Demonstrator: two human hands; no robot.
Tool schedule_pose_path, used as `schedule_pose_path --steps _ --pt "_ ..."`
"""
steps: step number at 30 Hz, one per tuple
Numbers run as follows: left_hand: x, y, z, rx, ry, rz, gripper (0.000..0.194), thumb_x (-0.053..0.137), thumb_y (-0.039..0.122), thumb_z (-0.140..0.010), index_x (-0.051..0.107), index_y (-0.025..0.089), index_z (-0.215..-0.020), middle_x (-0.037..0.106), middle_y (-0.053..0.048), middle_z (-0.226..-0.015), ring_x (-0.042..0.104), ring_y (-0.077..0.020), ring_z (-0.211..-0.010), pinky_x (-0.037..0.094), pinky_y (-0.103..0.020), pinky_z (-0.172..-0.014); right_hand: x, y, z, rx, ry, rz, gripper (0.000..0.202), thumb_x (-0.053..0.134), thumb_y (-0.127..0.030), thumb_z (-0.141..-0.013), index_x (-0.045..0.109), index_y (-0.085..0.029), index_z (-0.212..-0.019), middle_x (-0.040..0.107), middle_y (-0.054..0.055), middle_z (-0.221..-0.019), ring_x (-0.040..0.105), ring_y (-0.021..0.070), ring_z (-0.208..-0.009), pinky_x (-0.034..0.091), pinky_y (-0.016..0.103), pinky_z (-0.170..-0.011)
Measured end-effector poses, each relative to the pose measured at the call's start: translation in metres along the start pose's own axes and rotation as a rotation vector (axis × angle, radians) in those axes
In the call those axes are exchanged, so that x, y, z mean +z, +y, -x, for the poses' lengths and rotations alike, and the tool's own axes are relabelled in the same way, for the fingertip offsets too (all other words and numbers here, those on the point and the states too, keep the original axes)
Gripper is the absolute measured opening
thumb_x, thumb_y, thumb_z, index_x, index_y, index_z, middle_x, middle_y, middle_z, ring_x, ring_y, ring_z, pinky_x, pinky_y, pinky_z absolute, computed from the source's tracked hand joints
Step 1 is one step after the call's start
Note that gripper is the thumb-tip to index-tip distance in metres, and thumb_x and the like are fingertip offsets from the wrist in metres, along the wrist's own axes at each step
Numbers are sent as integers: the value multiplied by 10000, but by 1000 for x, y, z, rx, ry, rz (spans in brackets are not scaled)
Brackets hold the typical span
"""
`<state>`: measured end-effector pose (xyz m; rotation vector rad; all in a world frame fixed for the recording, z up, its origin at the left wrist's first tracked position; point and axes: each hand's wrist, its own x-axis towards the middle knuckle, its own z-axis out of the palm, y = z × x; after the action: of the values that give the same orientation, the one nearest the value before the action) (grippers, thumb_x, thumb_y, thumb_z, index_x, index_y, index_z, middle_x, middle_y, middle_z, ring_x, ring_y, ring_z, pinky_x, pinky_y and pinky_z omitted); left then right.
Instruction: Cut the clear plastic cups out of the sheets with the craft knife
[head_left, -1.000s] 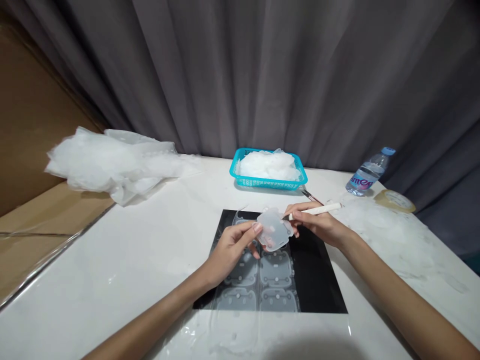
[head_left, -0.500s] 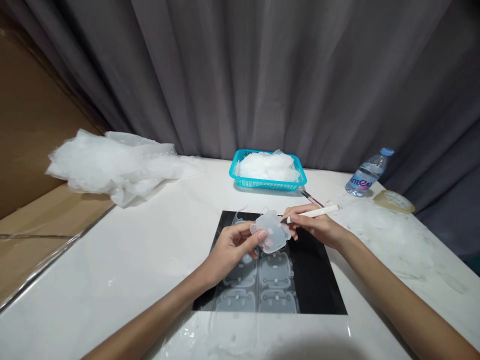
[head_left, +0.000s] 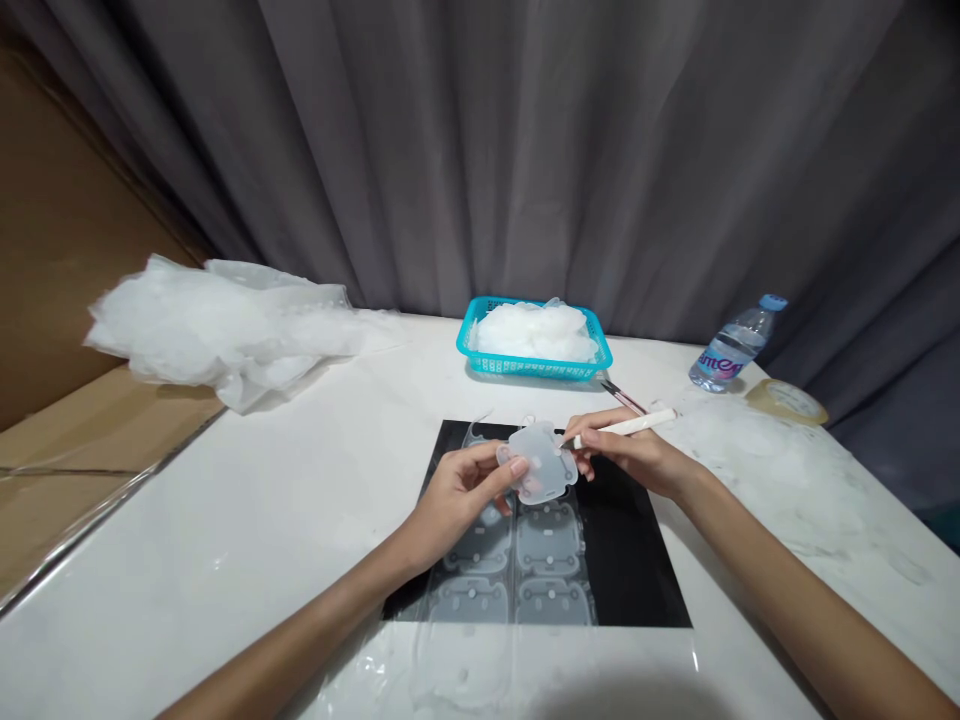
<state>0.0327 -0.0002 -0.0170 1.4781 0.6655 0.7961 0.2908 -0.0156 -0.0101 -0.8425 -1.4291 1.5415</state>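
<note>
My left hand (head_left: pixel 466 492) pinches the left edge of a small translucent plastic piece (head_left: pixel 538 468) with notched, rounded edges. In my right hand (head_left: pixel 636 452) is a white-handled craft knife (head_left: pixel 636 424), held like a pen. Its dark tip meets the upper right edge of the piece; whether it cuts in I cannot tell. Both hands are above a black mat (head_left: pixel 637 570). On that mat lies a clear plastic sheet (head_left: pixel 551 545) with several similar shapes in it, running past the mat's front edge.
A turquoise basket (head_left: pixel 536 372) of white translucent pieces stands at the back, with tweezers (head_left: pixel 624 396) beside it. Farther right are a water bottle (head_left: pixel 729 350) and a tape roll (head_left: pixel 789 402). Crumpled clear plastic (head_left: pixel 225 325) lies back left, near cardboard (head_left: pixel 97 425).
The plastic piece has turned slightly in my left hand, and the knife tip now lies a little further over its edge. The view has shifted slightly.
</note>
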Motion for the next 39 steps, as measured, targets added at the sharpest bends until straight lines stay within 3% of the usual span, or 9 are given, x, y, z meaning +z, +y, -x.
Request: schedule_pose_path --steps 18,39 --pt "-2 3 -2 8 -20 20 303 706 426 -944 743 165 -793 664 0 -732 594 -96 -600 534 -182 -582 5 5 -1 0 55 -33 331 753 -452 -930 826 -167 -1083 710 47 -775 634 134 -643 522 255 -597" --pt "-4 4 -2 -9 -17 -46 419 622 493 -995 687 160 -749 611 8 -688 625 -115 -595 530 -220 -602 7 3 -2 -8 64 25 310 743 -445 -936 812 -146 -982 735 61 -793 651 150 -696 524 248 -594"
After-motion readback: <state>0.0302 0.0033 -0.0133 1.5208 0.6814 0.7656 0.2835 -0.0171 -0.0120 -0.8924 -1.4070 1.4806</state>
